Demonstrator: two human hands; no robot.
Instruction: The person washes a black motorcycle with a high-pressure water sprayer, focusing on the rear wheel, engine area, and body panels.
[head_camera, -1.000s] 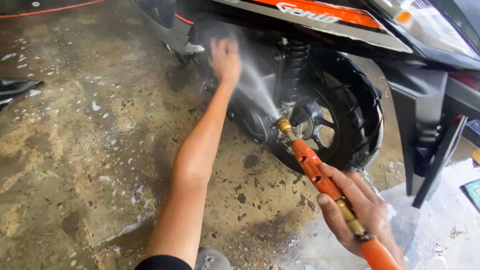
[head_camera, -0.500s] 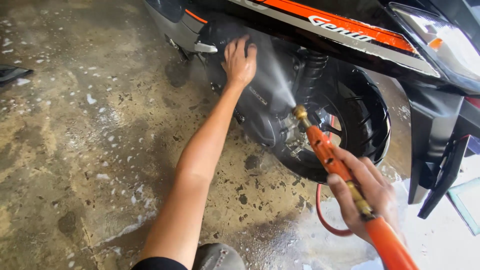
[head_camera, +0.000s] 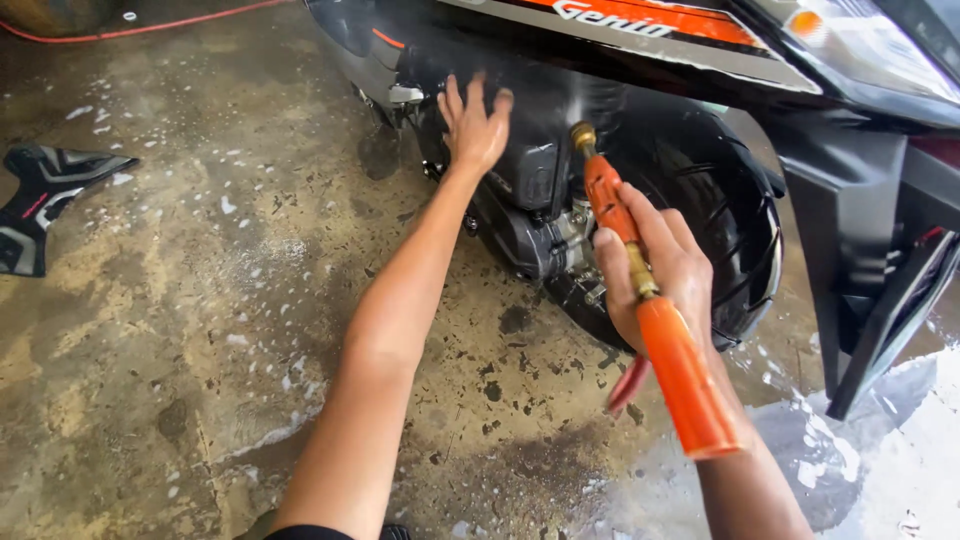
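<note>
My right hand (head_camera: 658, 268) grips an orange spray wand (head_camera: 640, 290) with a brass nozzle (head_camera: 582, 135). The nozzle points up at the underside of a black and orange scooter (head_camera: 640, 60), and a thin mist rises from it. My left hand (head_camera: 475, 122) reaches forward with its fingers spread, pressed flat against the scooter's dark engine casing (head_camera: 535, 175), just left of the nozzle. The black rear tyre (head_camera: 735, 240) sits right behind the wand.
The wet concrete floor (head_camera: 200, 300) is dotted with soap foam. A loose black and grey body panel (head_camera: 45, 190) lies at the left. A red hose (head_camera: 150, 25) runs along the far floor. White foam pools at the lower right (head_camera: 880, 440).
The wand has swung up and in closer to the engine. The strong spray toward my left hand has thinned to mist. My left hand stays on the casing.
</note>
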